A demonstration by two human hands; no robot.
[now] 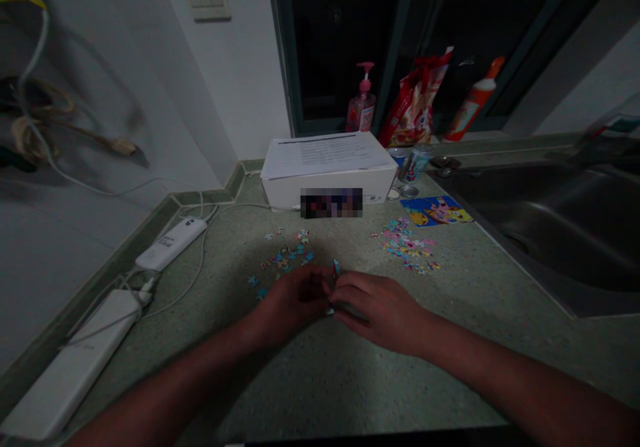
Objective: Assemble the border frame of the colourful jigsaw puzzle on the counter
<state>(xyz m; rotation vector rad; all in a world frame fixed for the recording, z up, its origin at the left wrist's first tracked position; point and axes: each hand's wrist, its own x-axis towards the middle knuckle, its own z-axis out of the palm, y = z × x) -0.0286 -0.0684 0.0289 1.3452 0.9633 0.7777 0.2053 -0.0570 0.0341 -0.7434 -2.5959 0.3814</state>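
Note:
Over the middle of the counter, my left hand (295, 297) and my right hand (377, 305) meet with fingers closed. Between the fingertips they hold jigsaw pieces (335, 265), seen nearly edge-on; my fingers cover most of them, so I cannot tell how many are joined. Just beyond my left hand lies a loose scatter of jigsaw pieces (286, 258), mostly blue with some pale ones. A denser spread of pink, blue and yellow jigsaw pieces (406, 247) lies past my right hand. Behind that spread is a colourful picture card (437, 211).
A white box (285, 192) topped with printed paper stands at the back, beside a can (415, 164). White power strips (75, 360) and cables run along the left. The sink (545, 213) is on the right. A pump bottle (361, 107) stands by the window.

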